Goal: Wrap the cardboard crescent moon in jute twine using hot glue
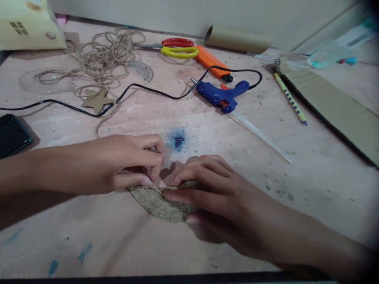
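Near the front middle of the table is a curved piece of jute twine (161,203), laid in close side-by-side rows. My right hand (211,189) grips its right part, fingers over the top and thumb at the lower edge. At its upper left edge my left hand (136,159) is closed in a pinch, thumb tip against the rim. A loose twine strand (102,124) runs from the tangled twine (103,59) down behind my left hand; where it ends is hidden. Beyond my hands lies a blue glue gun (222,94) with a clear glue stick (260,136) in its back.
A black cable (160,91) crosses the table. Farther back are scissors (179,49), an orange cutter (211,63), a protractor (142,71) and a cardboard tube (238,39). A cardboard star (97,100) and phone (13,136) lie left; a pencil (290,98) and cardboard strip (334,102) right.
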`<state>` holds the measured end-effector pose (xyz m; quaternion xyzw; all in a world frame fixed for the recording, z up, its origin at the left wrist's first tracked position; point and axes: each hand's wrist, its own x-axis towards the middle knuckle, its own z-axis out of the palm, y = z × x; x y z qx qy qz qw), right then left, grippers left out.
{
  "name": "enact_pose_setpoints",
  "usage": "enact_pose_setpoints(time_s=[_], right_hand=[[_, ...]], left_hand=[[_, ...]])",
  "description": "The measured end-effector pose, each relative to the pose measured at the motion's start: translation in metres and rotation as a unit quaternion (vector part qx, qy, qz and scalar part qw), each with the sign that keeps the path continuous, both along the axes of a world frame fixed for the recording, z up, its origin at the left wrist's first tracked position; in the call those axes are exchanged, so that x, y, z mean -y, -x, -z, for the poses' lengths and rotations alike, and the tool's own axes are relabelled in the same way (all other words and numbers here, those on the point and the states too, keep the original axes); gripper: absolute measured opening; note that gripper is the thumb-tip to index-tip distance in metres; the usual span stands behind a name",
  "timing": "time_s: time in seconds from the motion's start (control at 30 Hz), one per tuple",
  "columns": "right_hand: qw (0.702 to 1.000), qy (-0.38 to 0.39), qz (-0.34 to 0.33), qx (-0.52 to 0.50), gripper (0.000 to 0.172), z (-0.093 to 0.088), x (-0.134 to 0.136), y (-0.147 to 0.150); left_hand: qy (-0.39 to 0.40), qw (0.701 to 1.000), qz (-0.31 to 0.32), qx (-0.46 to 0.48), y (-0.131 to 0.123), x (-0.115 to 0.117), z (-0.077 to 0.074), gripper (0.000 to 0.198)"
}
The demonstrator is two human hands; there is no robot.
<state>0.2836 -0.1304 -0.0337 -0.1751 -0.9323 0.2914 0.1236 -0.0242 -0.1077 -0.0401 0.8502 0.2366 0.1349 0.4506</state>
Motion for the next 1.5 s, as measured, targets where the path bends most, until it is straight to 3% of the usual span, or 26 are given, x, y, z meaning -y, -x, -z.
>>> enact_pose_setpoints(time_s=[0.23, 0.43, 0.57, 1.17, 1.5], right_hand=[[1.0, -0.009, 0.001, 0.013, 0.033, 0.002, 0.001, -0.002], [1.0, -0.012, 0.0, 0.005, 0.032, 0.002, 0.001, -0.001], [1.0, 0.003, -0.002, 0.008, 0.042, 0.002, 0.0, 0.001], [1.0, 0.002, -0.003, 0.026, 0.049, -0.003, 0.0, 0.002], [0.995, -0.069, -0.006, 0.076, 0.048, 0.001, 0.007, 0.002]], left_hand=[[-0.039, 0.999, -0.01, 0.036, 0.0, 0.0, 0.012, 0.015], [-0.048, 0.998, -0.016, 0.037, -0.001, 0.001, 0.012, 0.022], [-0.056, 0.998, -0.017, 0.028, -0.001, 0.002, 0.013, 0.026], [-0.059, 0.998, -0.005, 0.035, -0.001, 0.0, 0.012, 0.026], [-0.056, 0.998, -0.001, 0.03, 0.0, 0.001, 0.011, 0.021]])
